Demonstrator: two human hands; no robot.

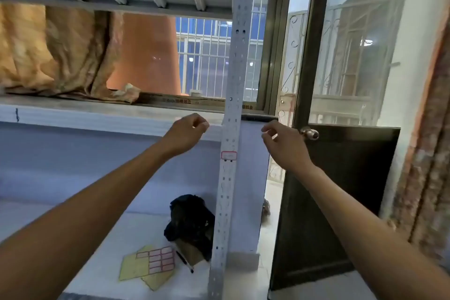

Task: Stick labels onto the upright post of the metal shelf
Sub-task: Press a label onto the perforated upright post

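– Beside the upright post [231,114] of the metal shelf [109,114], in the head view, what is seen of the hands?

– Both are raised, one at each side of the post, and it is touched by neither. The left hand [188,133] is held with curled fingers, the thumb tip laid near the forefinger; the right hand [283,147] is curled in a similar way. Whether a label is pinched in either grip cannot be told: nothing thin is made out between the fingertips.

– And where are the labels found?

– One label [229,155], white with a red border, is already stuck on the front of the post, lower than the hands. The label sheet [161,260] is laid on the lower shelf [97,238], upon yellow backing papers [132,268], with a pen [185,262] just beside it and a black bag [192,221] behind.

– What could go wrong from here?

– The post is narrow and full of punched holes. If the next label is set crookedly or over the edge, a corner would probably be left free and be peeled off later. If it is pressed mostly over holes, little metal is given to the glue. The sheet is well below the hands, so a fresh label may be folded onto itself while it is carried up.
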